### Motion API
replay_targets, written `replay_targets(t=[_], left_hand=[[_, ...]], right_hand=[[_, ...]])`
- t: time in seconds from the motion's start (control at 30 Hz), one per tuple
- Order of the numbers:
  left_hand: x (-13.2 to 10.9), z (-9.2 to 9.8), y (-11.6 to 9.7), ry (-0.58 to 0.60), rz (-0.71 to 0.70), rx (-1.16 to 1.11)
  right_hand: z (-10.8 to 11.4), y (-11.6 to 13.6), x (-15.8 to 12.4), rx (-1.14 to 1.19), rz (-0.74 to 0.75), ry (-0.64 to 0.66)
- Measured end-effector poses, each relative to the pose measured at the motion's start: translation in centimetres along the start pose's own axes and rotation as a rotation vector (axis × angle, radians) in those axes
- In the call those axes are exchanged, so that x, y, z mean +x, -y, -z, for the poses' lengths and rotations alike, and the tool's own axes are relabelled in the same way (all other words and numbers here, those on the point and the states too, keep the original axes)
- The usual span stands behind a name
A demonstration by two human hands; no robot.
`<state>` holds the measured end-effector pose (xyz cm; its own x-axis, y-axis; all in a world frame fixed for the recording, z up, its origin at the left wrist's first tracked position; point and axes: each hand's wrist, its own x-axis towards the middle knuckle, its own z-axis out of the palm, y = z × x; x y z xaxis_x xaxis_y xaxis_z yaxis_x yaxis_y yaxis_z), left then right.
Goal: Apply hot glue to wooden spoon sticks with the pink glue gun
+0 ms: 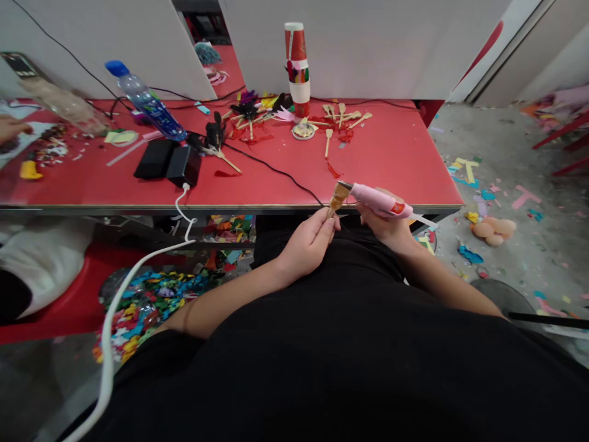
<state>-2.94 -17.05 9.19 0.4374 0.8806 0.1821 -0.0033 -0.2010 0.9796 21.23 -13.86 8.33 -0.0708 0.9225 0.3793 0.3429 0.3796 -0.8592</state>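
My right hand [389, 227] is closed around a pink glue gun [380, 200], its nozzle pointing left at the broad end of a small wooden spoon [338, 197]. My left hand [309, 241] pinches that spoon by its handle, holding it upright just in front of the red table's [391, 159] near edge, above my lap. More wooden spoons [343, 116] and feather-trimmed sticks [251, 113] lie at the back of the table.
A stack of paper cups [297, 67] stands at the back centre. A water bottle [145, 101], two black boxes [168, 161] with a white cable [138, 270] and a black cord [276, 170] lie left. Another person's arm [11, 129] is far left. Paper scraps litter the floor.
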Motion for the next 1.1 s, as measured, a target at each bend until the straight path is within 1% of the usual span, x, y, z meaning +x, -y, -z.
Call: replay_targets(t=[0.13, 0.23, 0.3, 0.37, 0.43, 0.53, 0.67, 0.8, 0.93, 1.1], left_hand=[[0.0, -0.1, 0.3, 0.019, 0.013, -0.029], [0.0, 0.0, 0.3, 0.026, 0.006, -0.021], [0.0, 0.0, 0.3, 0.032, 0.009, -0.014], [-0.1, 0.0, 0.3, 0.037, 0.013, -0.009], [-0.1, 0.0, 0.4, 0.04, 0.014, -0.016], [-0.1, 0.0, 0.5, 0.034, 0.024, -0.052], [0.0, -0.1, 0.6, 0.009, 0.055, -0.141], [0.1, -0.3, 0.4, 0.002, 0.064, -0.202], [0.2, -0.3, 0.3, -0.001, 0.08, -0.22], [0.0, -0.2, 0.6, -0.016, 0.055, -0.194]], right_hand=[[-1.2, -0.1, -0.5, 0.139, -0.051, -0.006], [-1.6, 0.0, -0.6, 0.247, -0.029, 0.023], [-1.7, 0.0, -0.5, 0.286, 0.009, 0.009], [-1.9, -0.1, -0.5, 0.284, 0.041, -0.031], [-2.0, 0.0, -0.5, 0.268, 0.04, -0.042], [-1.9, 0.3, -0.6, 0.254, -0.019, -0.006], [-1.3, 0.5, -1.1, 0.22, -0.071, 0.008], [-0.9, -0.1, -1.3, 0.193, -0.066, 0.062], [-1.0, -0.3, -1.1, 0.213, -0.07, 0.094], [-0.8, 0.0, -0.8, 0.209, -0.027, 0.077]])
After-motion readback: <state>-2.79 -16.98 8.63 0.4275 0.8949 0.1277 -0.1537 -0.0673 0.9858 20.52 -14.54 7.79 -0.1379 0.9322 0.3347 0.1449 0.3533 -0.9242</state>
